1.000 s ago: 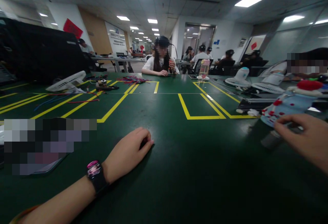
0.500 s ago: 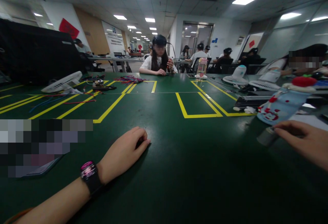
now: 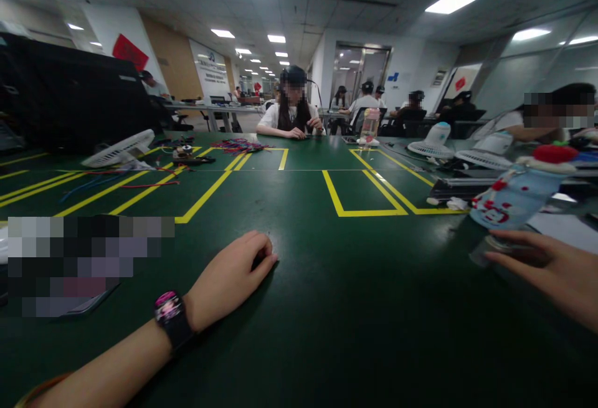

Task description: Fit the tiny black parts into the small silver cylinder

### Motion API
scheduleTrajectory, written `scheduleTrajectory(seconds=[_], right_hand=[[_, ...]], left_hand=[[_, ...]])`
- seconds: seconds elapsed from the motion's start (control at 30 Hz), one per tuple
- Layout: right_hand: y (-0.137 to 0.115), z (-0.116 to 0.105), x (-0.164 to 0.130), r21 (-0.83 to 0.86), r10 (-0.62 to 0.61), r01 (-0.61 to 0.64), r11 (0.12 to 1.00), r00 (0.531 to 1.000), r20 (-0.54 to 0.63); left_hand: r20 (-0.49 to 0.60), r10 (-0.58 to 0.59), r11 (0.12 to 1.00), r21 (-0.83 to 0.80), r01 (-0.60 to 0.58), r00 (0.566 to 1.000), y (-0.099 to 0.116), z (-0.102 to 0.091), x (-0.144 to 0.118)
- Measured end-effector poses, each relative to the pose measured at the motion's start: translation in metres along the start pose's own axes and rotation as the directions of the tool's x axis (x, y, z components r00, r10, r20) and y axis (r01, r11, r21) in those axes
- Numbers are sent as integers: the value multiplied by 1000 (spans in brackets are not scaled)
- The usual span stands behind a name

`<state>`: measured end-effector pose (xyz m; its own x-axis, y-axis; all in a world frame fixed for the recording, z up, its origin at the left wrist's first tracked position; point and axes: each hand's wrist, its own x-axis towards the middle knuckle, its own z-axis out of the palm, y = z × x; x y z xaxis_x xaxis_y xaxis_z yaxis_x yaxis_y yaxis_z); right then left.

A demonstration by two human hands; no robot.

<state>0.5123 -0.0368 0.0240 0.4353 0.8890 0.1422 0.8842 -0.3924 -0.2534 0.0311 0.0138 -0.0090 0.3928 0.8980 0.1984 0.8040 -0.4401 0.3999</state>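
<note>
My left hand rests on the green tabletop with its fingers loosely curled; nothing shows in it. A black watch with a pink, lit face sits on that wrist. At the right edge, the thumb and forefinger of my right hand are placed on either side of a small greyish, see-through cylinder, gripping it near its rim. The fingers cover part of the cylinder, and it is too blurred to name more exactly. Just behind it stands a light blue bottle with a red top.
Yellow tape marks out areas on the table. A white fan and bundled wires lie at the left and back. More fans and dark metal parts are at the right. A person sits opposite.
My right thumb and forefinger have spread from a pinch at the cylinder's end to a wider hold around it. The left hand has stayed in place; the view has shifted slightly.
</note>
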Motion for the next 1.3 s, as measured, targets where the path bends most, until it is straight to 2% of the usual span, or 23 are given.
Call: scheduleTrajectory(seconds=[0.07, 0.13, 0.17, 0.23, 0.3, 0.33, 0.4, 0.43, 0.57, 0.6, 0.67, 0.73, 0.83, 1.0, 1.13, 1.2, 1.3], right_hand=[[-22, 6, -12, 61, -132, 139, 988, 986, -101], [-56, 14, -28, 158, -325, 355, 921, 927, -187], [-77, 19, -37, 216, -436, 475, 853, 876, -205], [-120, 28, -56, 331, -642, 667, 667, 740, -198], [-158, 37, -75, 433, -772, 746, 506, 615, -158], [-172, 41, -83, 478, -810, 755, 449, 569, -138], [-191, 49, -95, 549, -846, 746, 378, 519, -123], [-195, 53, -99, 572, -843, 731, 371, 523, -122], [-193, 69, -103, 662, -765, 617, 424, 636, -103], [-192, 72, -103, 690, -753, 586, 425, 652, -90], [-191, 75, -102, 733, -747, 538, 416, 662, -63], [-191, 77, -101, 757, -740, 503, 417, 672, -39], [-193, 77, -100, 771, -736, 476, 423, 677, -14], [-193, 76, -101, 762, -743, 498, 413, 669, -35], [-190, 72, -102, 718, -735, 530, 451, 677, -37], [-188, 69, -101, 697, -732, 548, 463, 680, -49], [-185, 68, -102, 669, -737, 578, 467, 672, -67]], left_hand=[[-4, 3, 1000, 4, -3, 1000, 1, 0, 1], [-8, 3, 1000, 5, -3, 1000, 1, 0, 1], [-8, 2, 1000, 3, -2, 1000, 1, 0, 1], [-6, -1, 1000, -5, 1, 1000, -1, 1, 2], [-9, -5, 1000, -10, 5, 1000, -3, 1, 1], [-14, -9, 1000, -9, 9, 1000, -4, 0, 1], [-26, -9, 1000, -10, 9, 1000, -1, 0, -1], [-34, -3, 1000, -19, 3, 999, 3, -1, -2], [-85, 75, 978, -186, -90, 994, 41, -3, -5], [-74, 111, 962, -242, -125, 991, 53, -3, -5], [-60, 130, 937, -320, -143, 990, 72, -3, -4], [-74, 102, 920, -372, -122, 992, 83, -4, -2], [-86, 74, 903, -417, -104, 994, 86, -4, 2], [-63, 104, 891, -437, -121, 993, 84, -6, 1], [-92, 10, 893, -448, -50, 996, 78, -7, -2], [-52, -4, 899, -438, -19, 999, 71, -2, -3], [37, 44, 927, -374, -27, 998, 62, 11, -5]])
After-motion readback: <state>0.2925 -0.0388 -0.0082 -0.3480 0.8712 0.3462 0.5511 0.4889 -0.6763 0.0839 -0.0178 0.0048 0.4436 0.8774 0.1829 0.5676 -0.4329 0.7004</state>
